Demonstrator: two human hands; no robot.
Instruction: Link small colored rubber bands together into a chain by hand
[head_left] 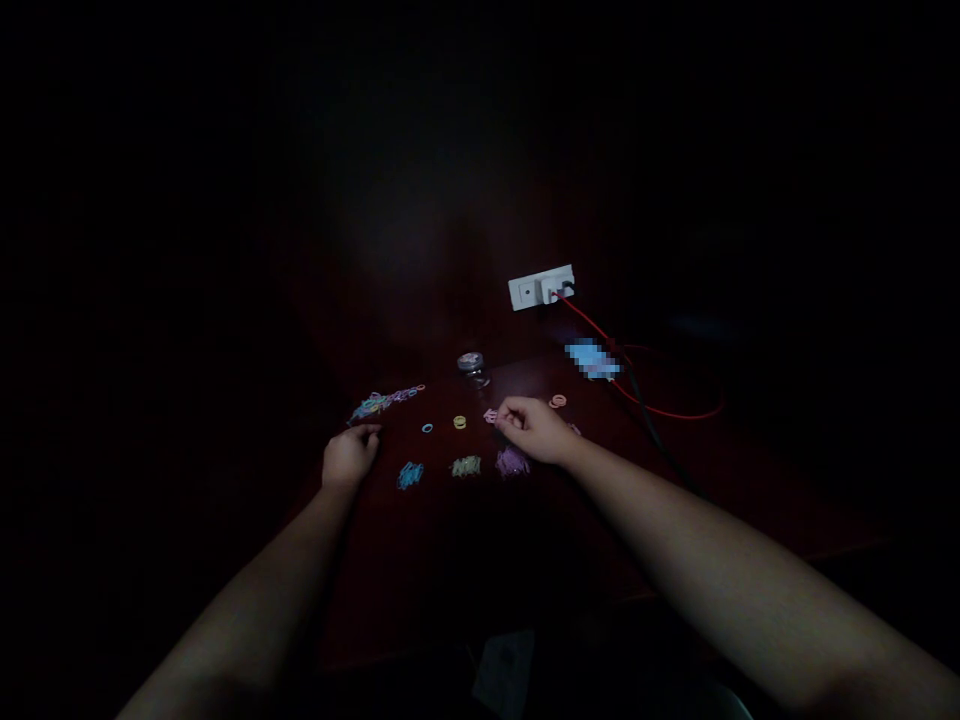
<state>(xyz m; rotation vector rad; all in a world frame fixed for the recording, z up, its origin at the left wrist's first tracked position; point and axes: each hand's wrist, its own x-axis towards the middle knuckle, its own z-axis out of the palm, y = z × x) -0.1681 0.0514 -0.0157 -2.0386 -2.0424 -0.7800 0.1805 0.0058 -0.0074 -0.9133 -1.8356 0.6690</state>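
My right hand [534, 430] is closed in a pinch, its fingertips at a few small pink elastic bands [490, 415]. My left hand [349, 458] rests on the table with curled fingers, close to a mixed heap of coloured elastic bands [375, 404]; anything inside it is hidden. Between the hands lie a blue band [427, 428] and some yellow bands [460, 422]. Nearer to me are a blue pile [410, 475], a yellow-green pile [466, 466] and a purple pile [512, 462]. Peach-pink bands [557, 401] lie just beyond my right hand.
A small round clear container [471, 363] stands at the back of the dark red table [420, 570]. Behind, a white wall socket [541, 287] holds plugs with a red cable [667, 412] and a black one. A blurred-out bright object [592, 358] lies nearby. The surroundings are very dark.
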